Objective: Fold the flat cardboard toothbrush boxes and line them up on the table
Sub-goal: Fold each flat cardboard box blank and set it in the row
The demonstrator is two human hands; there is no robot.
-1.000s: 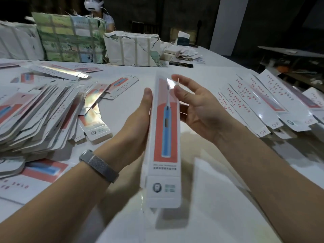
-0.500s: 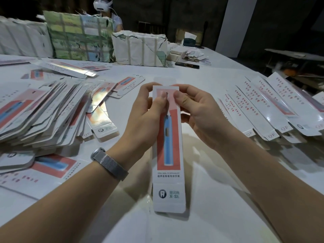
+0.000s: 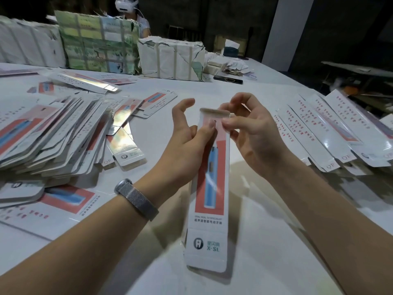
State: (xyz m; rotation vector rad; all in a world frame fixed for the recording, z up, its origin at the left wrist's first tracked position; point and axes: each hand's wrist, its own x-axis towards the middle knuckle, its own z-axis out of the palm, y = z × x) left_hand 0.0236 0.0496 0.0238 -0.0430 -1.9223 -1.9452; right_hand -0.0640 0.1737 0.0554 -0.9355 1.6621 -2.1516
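**Closing the far end flap**

Head view: my left hand (image 3: pixel 187 133) pinches the long white-and-red cardboard toothbrush box (image 3: pixel 209 188) near its far end, thumb on the face. It is held over the white table (image 3: pixel 265 252). My right hand (image 3: pixel 253 133) pinches the opposite edge. I should tuck the top flap (image 3: pixel 213 112) squarely, without crushing the walls.

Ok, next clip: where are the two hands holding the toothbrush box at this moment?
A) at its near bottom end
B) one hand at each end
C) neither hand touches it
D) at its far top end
D: the left hand and right hand both pinch the toothbrush box near its far top flap, and the near end hangs free.
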